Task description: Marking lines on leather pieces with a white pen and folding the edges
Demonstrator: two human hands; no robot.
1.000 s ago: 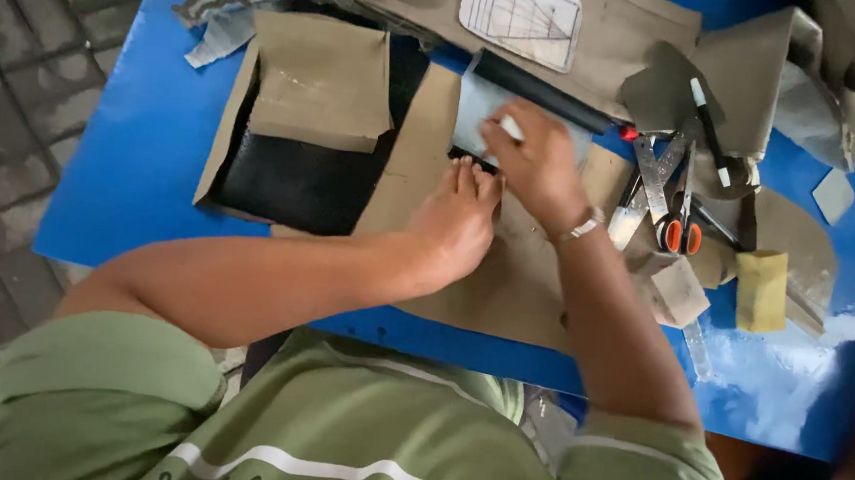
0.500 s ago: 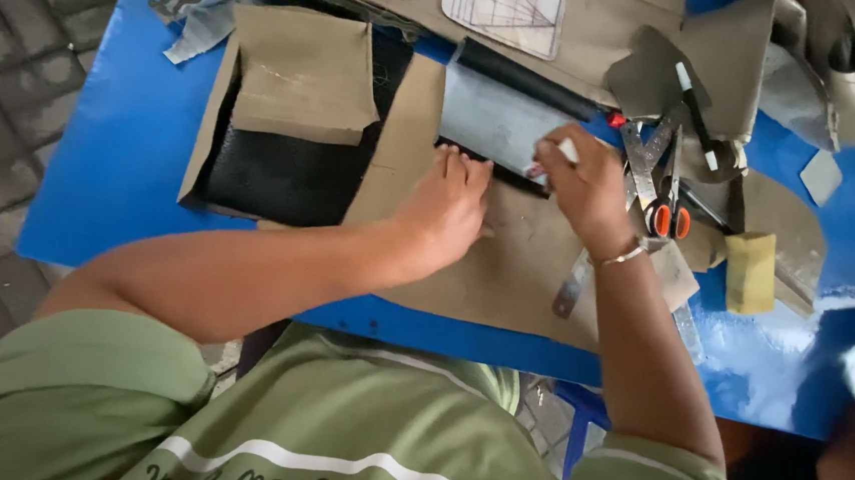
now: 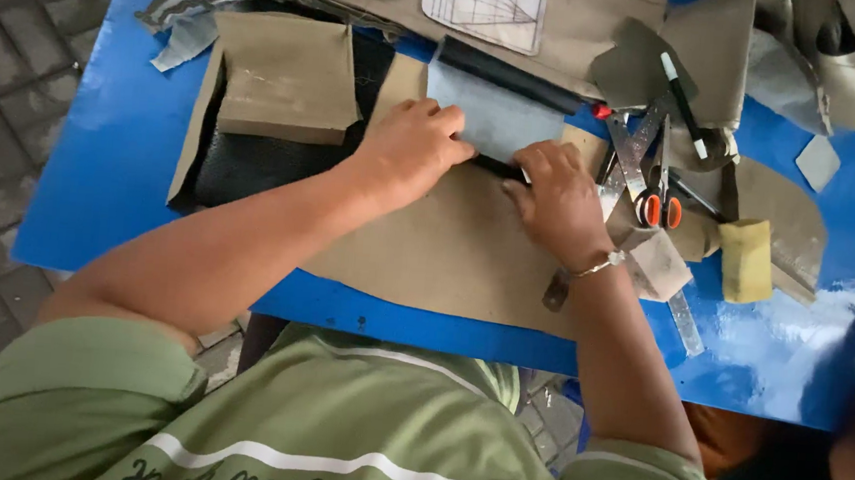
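Note:
A grey-blue rectangular panel (image 3: 496, 117) with black edges lies on a large tan sheet (image 3: 447, 251) on the blue table (image 3: 102, 167). My left hand (image 3: 412, 149) presses down on the panel's near left corner, fingers curled. Close beside it, my right hand (image 3: 556, 199) presses the panel's near black edge (image 3: 498, 165), with a bracelet on its wrist. Both hands rest flat on the material; neither lifts anything.
A black sheet (image 3: 252, 163) with a tan piece (image 3: 284, 75) on top lies at left. Orange-handled scissors (image 3: 659, 201), a metal ruler (image 3: 635, 144), a pen (image 3: 683, 103), a yellow sponge block (image 3: 745, 260) and tan scraps crowd the right. A pattern card (image 3: 484, 3) lies at the back.
My right hand came back from the scissors side onto the panel's near edge. My left hand shifted up onto the panel's left corner.

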